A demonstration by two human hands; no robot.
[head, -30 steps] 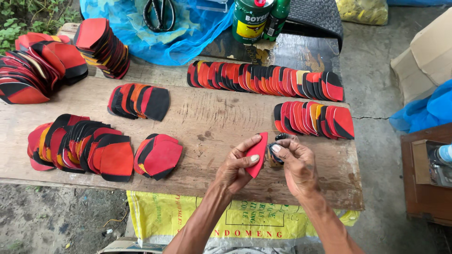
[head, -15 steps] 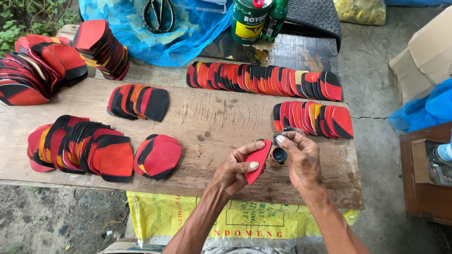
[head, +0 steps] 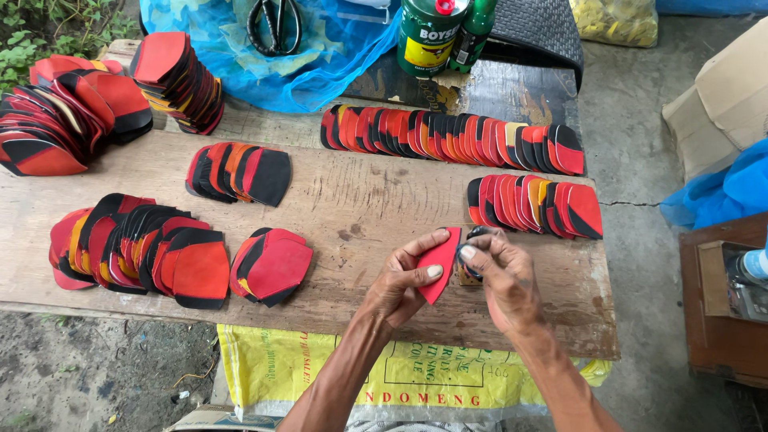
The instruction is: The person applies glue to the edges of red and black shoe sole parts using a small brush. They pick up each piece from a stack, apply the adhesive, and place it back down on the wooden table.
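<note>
A red cut piece [head: 441, 264] is pinched on edge in the left hand [head: 404, 282], thumb and fingers closed on it, above the near right part of the wooden board [head: 360, 208]. The right hand [head: 500, 276] is closed with its fingertips on a small dark object [head: 472, 250], pressed against the piece's right edge; what that object is cannot be told. The step in hand is judged to be the working or coating of the piece's edge with that small tool. To the left, a near small stack [head: 272, 266] and a longer fan of red and black pieces [head: 140, 252] are laid out; to the far right, two overlapped rows [head: 452, 138] and [head: 534, 206] are set. A green can [head: 432, 36] and scissors [head: 274, 24] on a blue plastic sheet [head: 240, 64] lie at the far side. The next move is judged to call for a steady pinch while the tool is drawn along the edge, and for the piece to be kept clear of the nearer row.
</note>
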